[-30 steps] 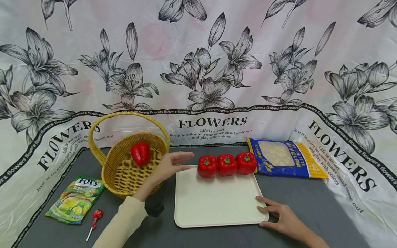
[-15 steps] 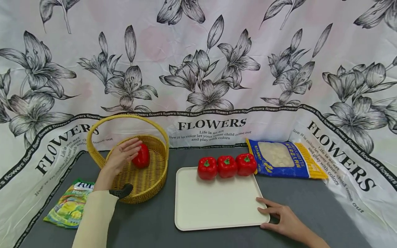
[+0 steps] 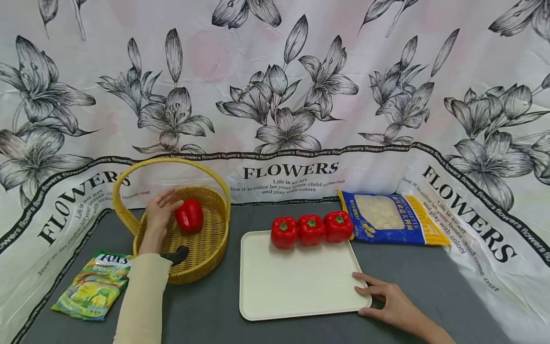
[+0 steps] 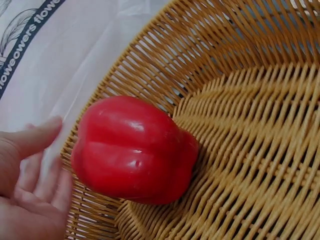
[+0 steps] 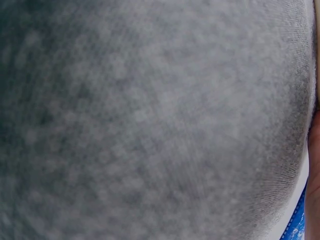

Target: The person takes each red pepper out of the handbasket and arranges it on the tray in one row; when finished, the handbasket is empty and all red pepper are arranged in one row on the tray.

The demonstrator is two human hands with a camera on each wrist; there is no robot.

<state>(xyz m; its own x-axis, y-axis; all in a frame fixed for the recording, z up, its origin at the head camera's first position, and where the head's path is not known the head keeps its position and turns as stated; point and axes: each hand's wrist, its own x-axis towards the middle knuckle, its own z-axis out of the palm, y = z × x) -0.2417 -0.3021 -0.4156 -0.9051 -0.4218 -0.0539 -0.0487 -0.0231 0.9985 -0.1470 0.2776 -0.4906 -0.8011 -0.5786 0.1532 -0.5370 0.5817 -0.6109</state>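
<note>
A red bell pepper lies on its side in the yellow wicker basket. My left hand is inside the basket at the pepper's left. In the left wrist view the thumb and loosely extended fingers stand just off the pepper's end, with nothing between them. My right hand rests at the near right corner of a cream tray, fingertips touching its rim. Three more red bell peppers stand in a row along the tray's far edge, green stems up. Dark, blurred grey fills most of the right wrist view.
A blue and yellow pasta bag lies behind the tray on the right. Left of the basket lies a green Fox's candy bag, close to my left sleeve. The basket's tall handle arches over it. Flower-printed cloth hangs behind.
My left hand has moved left from between basket and tray into the basket beside the pepper. The lollipop is now hidden behind my left arm. The right hand stays at the tray corner.
</note>
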